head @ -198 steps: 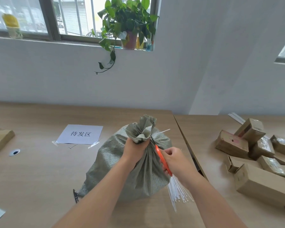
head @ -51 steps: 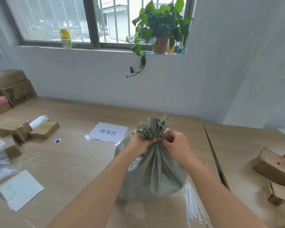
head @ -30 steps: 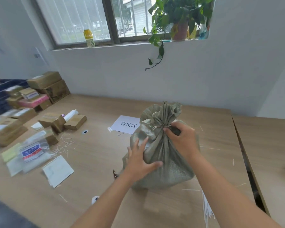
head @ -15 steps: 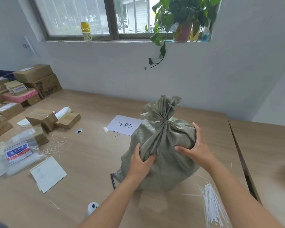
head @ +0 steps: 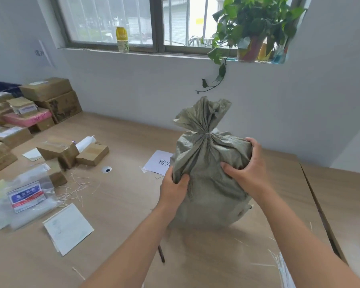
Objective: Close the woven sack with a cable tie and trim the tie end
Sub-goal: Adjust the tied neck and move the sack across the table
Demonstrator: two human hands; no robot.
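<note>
The grey-green woven sack (head: 208, 183) is held just above the wooden table (head: 121, 204), its neck (head: 205, 133) cinched tight and the gathered top fanning out above it. The tie itself is too thin to make out. My left hand (head: 173, 190) grips a fold of cloth on the sack's left side. My right hand (head: 247, 169) clasps the sack's upper right shoulder. A bundle of white cable ties (head: 283, 269) lies at the lower right edge. No scissors are in view.
A white paper label (head: 157, 162) lies behind the sack. Cardboard boxes (head: 71, 152), plastic bags (head: 25, 200), a paper sheet (head: 68, 227) and several cut tie ends (head: 75, 188) fill the left. A dark strip (head: 161, 253) lies under the sack. A table seam (head: 318, 206) runs at right.
Both hands left the sack's neck and took hold of its sides. The sack has risen off the table and shifted toward the far side, partly covering the paper label.
</note>
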